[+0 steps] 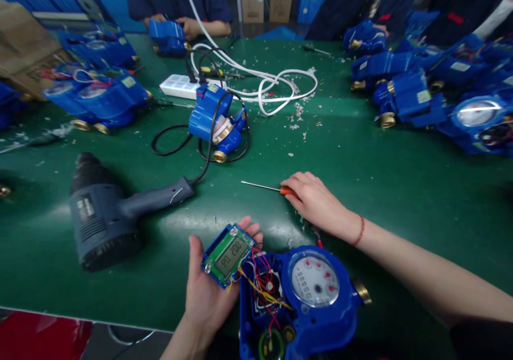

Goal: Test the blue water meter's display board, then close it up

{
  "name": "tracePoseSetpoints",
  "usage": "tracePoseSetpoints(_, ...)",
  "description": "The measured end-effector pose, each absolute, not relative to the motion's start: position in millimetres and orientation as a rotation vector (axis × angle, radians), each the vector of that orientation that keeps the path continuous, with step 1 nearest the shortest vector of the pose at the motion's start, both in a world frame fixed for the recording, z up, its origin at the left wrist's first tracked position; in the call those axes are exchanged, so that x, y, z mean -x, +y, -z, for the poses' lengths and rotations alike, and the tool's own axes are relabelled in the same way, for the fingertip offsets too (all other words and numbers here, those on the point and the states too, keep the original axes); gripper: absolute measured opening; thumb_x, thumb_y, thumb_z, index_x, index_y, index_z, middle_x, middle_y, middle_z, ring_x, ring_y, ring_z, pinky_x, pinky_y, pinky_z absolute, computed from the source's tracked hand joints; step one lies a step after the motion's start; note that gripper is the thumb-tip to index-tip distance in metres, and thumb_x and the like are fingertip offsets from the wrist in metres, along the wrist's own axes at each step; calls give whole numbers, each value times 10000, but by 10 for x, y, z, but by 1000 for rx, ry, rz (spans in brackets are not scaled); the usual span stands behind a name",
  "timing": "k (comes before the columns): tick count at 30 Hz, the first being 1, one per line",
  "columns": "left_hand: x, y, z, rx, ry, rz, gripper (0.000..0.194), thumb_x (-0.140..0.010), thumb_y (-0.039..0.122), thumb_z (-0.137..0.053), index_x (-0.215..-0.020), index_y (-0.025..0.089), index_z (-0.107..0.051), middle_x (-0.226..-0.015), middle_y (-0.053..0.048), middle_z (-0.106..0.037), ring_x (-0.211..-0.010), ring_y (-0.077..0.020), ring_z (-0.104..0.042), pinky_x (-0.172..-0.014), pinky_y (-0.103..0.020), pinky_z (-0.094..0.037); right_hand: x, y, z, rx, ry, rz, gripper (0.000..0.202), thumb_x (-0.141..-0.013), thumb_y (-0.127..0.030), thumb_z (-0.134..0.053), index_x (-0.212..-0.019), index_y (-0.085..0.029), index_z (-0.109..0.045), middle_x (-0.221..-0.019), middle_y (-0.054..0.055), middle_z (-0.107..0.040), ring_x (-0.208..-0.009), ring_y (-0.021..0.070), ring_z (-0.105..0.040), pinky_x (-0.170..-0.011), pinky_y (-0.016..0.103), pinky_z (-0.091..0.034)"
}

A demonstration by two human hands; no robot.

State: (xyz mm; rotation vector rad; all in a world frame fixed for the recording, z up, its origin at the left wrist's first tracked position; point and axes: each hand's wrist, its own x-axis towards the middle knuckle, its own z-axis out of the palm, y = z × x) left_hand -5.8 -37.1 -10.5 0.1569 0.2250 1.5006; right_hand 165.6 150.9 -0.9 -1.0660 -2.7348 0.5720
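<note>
On the upturned palm of my left hand (pixel 208 301) rests a green circuit board with a display (pixel 231 254), set in a blue frame and lit with characters. My thumb is on one side of it and my fingertips show beyond the other. Red and yellow wires (pixel 262 282) run from the board into the opened housing of a blue water meter (pixel 320 322). This meter has a round dial (pixel 315 280) and a brass end. Farther up, my right hand (pixel 310 200) is closed around the orange handle of a screwdriver (pixel 262 187), whose thin shaft points left over the table.
A grey heat gun (pixel 108 210) lies at left on the green table (pixel 320 151). Behind it are another blue meter (pixel 218 122), a white power strip (pixel 180 86) and looped cable (pixel 280 101). More meters (pixel 417 93) crowd both sides. Across the table, a co-worker's hands (pixel 192 27) hold a meter.
</note>
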Motion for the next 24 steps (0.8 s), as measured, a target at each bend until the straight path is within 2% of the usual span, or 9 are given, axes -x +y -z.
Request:
tracePoseSetpoints(3, 26, -414, 89, -137, 170, -1546, 810, -968, 648, -117, -1444, 48, -383, -1476, -146, -243, -1362, -312, -296, -1148, -445, -200, -1462, 1508, -151, 937, -2795, -513, 273, -910, -189, -535, -1150, -109, -639, -1058, 78, -549, -994, 219, -459, -902, 380, -386)
tracePoseSetpoints(6, 24, -442, 92, -131, 182, -1537, 785, -967, 648, -148, -1423, 74, -430, -1472, -102, -227, -1356, -291, -309, -1144, -421, -217, -1137, 1476, -378, 732, -2873, -474, 265, -913, -218, -542, -1139, -119, -637, -1049, 67, -544, -995, 211, -464, -908, 361, -380)
tracePoseSetpoints(8, 32, -451, 97, -128, 234, -1516, 785, -959, 659, -203, -1393, 58, -463, -1450, -115, -263, -1334, -288, -353, -1132, -397, -253, -857, 1434, -529, 538, -2939, -413, 258, -926, -220, -510, -1125, -109, -631, -1051, 77, -544, -988, 227, -474, -880, 373, -387)
tracePoseSetpoints(12, 46, -447, 95, -110, 371, -1509, 725, -952, 624, -323, -1313, 38, -550, -1371, -163, -400, -1228, -301, -492, -1028, -381, -408, -215, 1297, -696, 261, -3033, -431, 252, -916, -149, -474, -1119, -77, -606, -1066, 119, -545, -1036, 276, -498, -885, 395, -401)
tracePoseSetpoints(14, 49, -444, 95, -121, 384, -1506, 699, -954, 610, -333, -1304, 50, -564, -1361, -165, -421, -1208, -293, -513, -1018, -371, -417, 96, 1213, -679, 257, -3125, -537, 352, -910, -174, -510, -1244, -67, -534, -1163, 143, -516, -1118, 295, -478, -904, 404, -411)
tracePoseSetpoints(16, 48, -446, 98, -125, 416, -1511, 694, -937, 620, -371, -1287, 58, -581, -1367, -158, -423, -1194, -285, -529, -1021, -354, -414, 362, 1142, -607, 305, -3214, -616, 559, -894, -263, -571, -1389, -66, -400, -1256, 149, -478, -1170, 290, -462, -934, 400, -419)
tracePoseSetpoints(18, 43, -451, 98, -106, 516, -1519, 684, -891, 632, -459, -1253, 73, -613, -1371, -152, -424, -1158, -298, -557, -989, -374, -444, 563, 1100, -511, 343, -3281, -627, 663, -860, -275, -605, -1430, -75, -332, -1324, 136, -443, -1220, 277, -422, -982, 419, -398)
tracePoseSetpoints(22, 38, -449, 80, -63, 676, -1496, 720, -757, 661, -619, -1221, 110, -648, -1379, -152, -432, -1178, -342, -540, -956, -445, -463, 802, 1109, -357, 361, -3315, -542, 568, -874, -193, -507, -1413, -107, -348, -1325, 115, -451, -1214, 266, -430, -1011, 493, -336)
tracePoseSetpoints(24, 38, -435, 57, -7, 710, -1482, 718, -812, 688, -525, -1213, 107, -652, -1377, -158, -444, -1189, -339, -535, -956, -459, -460, 890, 1116, -305, 343, -3306, -510, 539, -866, -193, -485, -1387, -105, -378, -1292, 116, -468, -1177, 261, -466, -984, 464, -362)
